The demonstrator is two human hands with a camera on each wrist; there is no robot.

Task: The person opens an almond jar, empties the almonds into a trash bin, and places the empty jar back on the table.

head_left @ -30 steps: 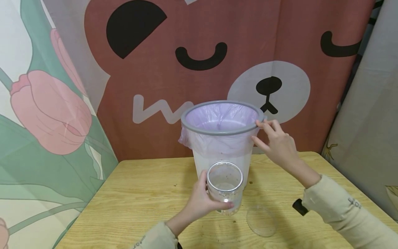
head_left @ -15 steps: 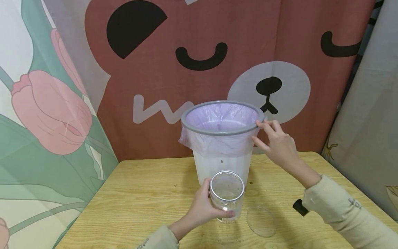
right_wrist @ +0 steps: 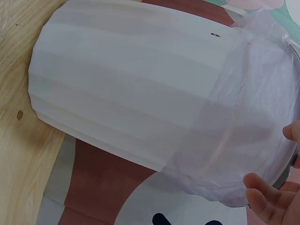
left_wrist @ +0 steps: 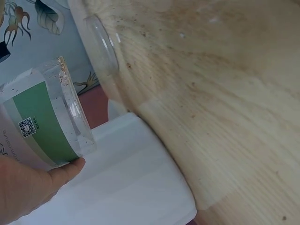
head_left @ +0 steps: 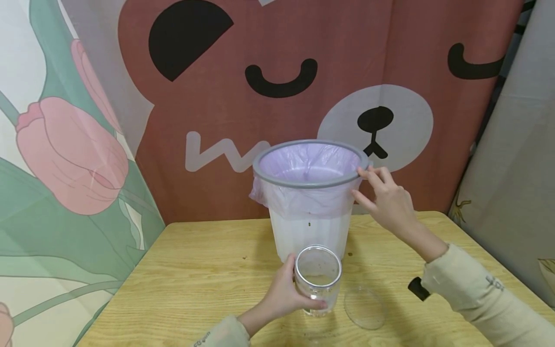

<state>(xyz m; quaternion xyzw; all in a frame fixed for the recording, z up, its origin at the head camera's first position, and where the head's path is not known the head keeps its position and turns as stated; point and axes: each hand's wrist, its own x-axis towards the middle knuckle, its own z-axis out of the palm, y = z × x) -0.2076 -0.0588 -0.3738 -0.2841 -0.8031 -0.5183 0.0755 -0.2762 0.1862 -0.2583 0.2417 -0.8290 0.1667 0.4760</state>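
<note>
My left hand [head_left: 284, 289] holds a clear plastic jar [head_left: 318, 294], its thumb across the near side. The jar's silver-rimmed mouth faces up and it stands in front of the trash bin. In the left wrist view the jar [left_wrist: 44, 117] shows a green label, and bits cling near its base, a little above the table. My right hand [head_left: 392, 202] grips the right side of the grey rim of the white trash bin [head_left: 310, 236]. A purple bin liner [head_left: 303, 161] lines the bin and folds over its outside. Most of the bin's inside is hidden.
A clear round lid [head_left: 364, 308] lies on the wooden table [head_left: 195, 279], right of the jar. Small brown crumbs are scattered over the tabletop, and a dark speck [head_left: 309, 224] sticks to the bin's front. Printed curtains hang behind and at both sides.
My left hand has lowered the jar toward the table, drawing it nearer and slightly right. The dark speck on the bin's front is now uncovered. My right hand has stayed at the rim.
</note>
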